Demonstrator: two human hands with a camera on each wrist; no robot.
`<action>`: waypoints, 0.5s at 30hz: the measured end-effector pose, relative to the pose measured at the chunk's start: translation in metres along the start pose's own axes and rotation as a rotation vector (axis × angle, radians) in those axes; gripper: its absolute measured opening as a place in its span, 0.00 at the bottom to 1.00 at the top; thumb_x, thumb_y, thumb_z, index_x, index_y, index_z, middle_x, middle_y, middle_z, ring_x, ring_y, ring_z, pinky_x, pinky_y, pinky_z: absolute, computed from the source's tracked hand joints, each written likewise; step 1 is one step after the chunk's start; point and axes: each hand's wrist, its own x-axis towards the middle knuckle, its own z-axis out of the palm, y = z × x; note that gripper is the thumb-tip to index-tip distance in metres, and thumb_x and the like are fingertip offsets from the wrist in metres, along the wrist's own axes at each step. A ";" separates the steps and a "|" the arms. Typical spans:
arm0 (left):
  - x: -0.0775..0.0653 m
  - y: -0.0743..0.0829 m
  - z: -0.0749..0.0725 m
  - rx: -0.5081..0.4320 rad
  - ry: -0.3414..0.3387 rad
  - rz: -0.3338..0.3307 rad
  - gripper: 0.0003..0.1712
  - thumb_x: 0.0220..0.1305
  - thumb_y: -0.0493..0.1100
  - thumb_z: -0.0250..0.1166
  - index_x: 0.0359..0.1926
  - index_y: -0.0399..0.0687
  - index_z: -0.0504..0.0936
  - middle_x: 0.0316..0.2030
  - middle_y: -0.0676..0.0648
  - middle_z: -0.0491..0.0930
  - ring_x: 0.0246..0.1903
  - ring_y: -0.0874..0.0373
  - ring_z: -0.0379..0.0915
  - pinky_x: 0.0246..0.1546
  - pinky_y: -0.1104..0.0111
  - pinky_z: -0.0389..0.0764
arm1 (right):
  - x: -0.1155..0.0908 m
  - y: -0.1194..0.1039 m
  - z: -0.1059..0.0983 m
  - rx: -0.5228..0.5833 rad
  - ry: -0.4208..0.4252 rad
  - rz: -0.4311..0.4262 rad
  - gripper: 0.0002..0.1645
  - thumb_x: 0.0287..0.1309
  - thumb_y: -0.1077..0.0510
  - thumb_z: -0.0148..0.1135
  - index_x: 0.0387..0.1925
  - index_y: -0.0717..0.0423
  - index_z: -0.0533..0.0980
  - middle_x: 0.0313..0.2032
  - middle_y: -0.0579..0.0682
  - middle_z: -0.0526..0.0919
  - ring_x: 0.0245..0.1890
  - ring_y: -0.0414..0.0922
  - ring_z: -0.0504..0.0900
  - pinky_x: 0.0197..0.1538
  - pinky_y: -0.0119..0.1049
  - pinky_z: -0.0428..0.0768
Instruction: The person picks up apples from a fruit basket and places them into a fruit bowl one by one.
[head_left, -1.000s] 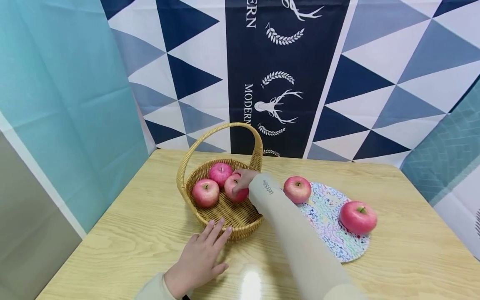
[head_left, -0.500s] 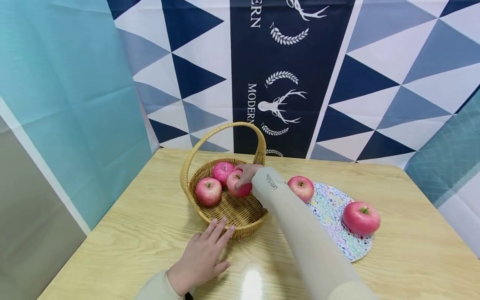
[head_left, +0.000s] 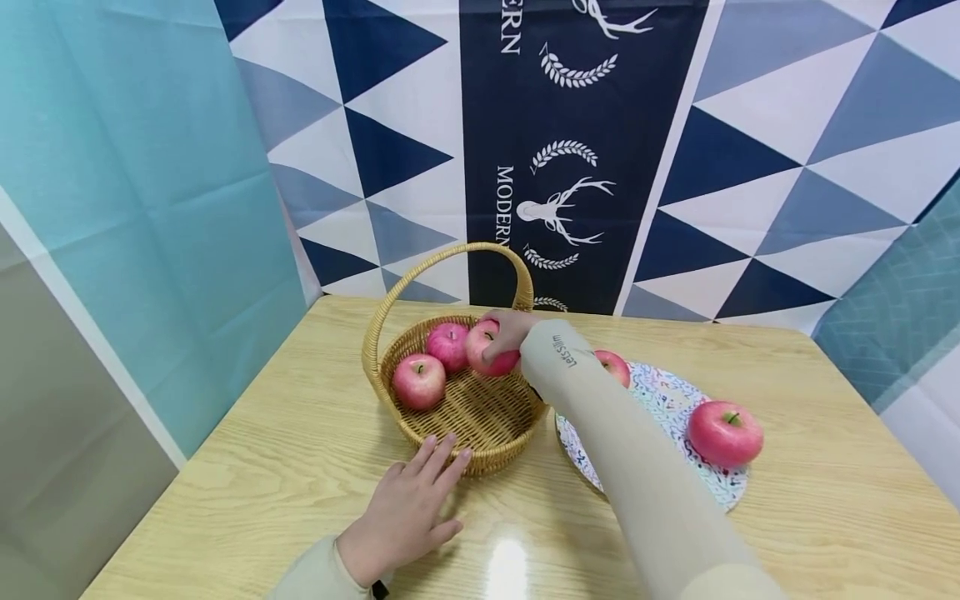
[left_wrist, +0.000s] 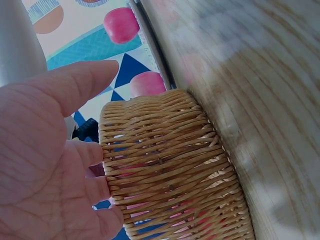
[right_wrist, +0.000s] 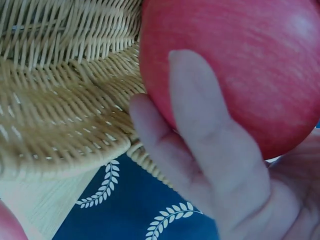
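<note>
A wicker basket (head_left: 498,460) with a tall arched handle stands on the table. My right hand (head_left: 513,328) holds a red apple (head_left: 477,347) inside its right rear part, thumb and fingers around the fruit. The right wrist view shows that apple (right_wrist: 250,65) large, gripped near the woven wall. Two other apples lie in the basket: a pale red apple (head_left: 419,382) at left and a pinker apple (head_left: 447,346) behind it. My left hand (head_left: 405,517) rests its extended fingertips on the near rim; the left wrist view shows the fingers (left_wrist: 95,187) against the weave.
Right of the basket lies a round, colourfully patterned board (head_left: 663,400). One apple (head_left: 724,434) sits at its right edge; another apple (head_left: 615,367) is partly hidden by my right sleeve (head_left: 622,450). A patterned curtain (head_left: 405,142) hangs behind the wooden table (head_left: 247,467).
My right hand has shifted the gripped apple up and slightly right, away from the other two in the basket. The view has turned slightly. My left hand stays at the rim.
</note>
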 end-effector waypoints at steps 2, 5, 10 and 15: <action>0.001 0.000 0.000 -0.006 -0.002 0.002 0.45 0.58 0.62 0.64 0.70 0.45 0.63 0.69 0.39 0.60 0.66 0.45 0.60 0.45 0.52 0.77 | 0.000 0.003 0.000 0.023 0.001 -0.002 0.44 0.42 0.59 0.69 0.64 0.56 0.65 0.56 0.56 0.72 0.52 0.50 0.71 0.55 0.41 0.73; 0.002 0.000 0.000 -0.006 -0.001 0.001 0.45 0.58 0.62 0.64 0.70 0.45 0.63 0.69 0.39 0.60 0.65 0.44 0.60 0.45 0.52 0.77 | 0.000 0.009 0.000 -0.004 -0.003 -0.019 0.47 0.40 0.58 0.70 0.66 0.55 0.63 0.56 0.56 0.72 0.52 0.51 0.71 0.53 0.42 0.75; 0.003 0.001 0.001 0.009 0.022 0.002 0.45 0.57 0.62 0.64 0.69 0.45 0.64 0.68 0.38 0.61 0.65 0.43 0.61 0.44 0.53 0.77 | -0.006 0.019 -0.005 -0.062 -0.007 -0.084 0.49 0.38 0.57 0.70 0.66 0.54 0.63 0.55 0.57 0.72 0.50 0.51 0.71 0.46 0.39 0.77; 0.002 0.001 0.001 -0.008 0.005 0.000 0.45 0.57 0.62 0.65 0.69 0.44 0.64 0.68 0.38 0.61 0.65 0.42 0.61 0.44 0.52 0.77 | -0.019 0.024 -0.011 0.025 -0.087 -0.103 0.47 0.40 0.61 0.67 0.65 0.56 0.61 0.52 0.59 0.70 0.48 0.52 0.72 0.42 0.42 0.81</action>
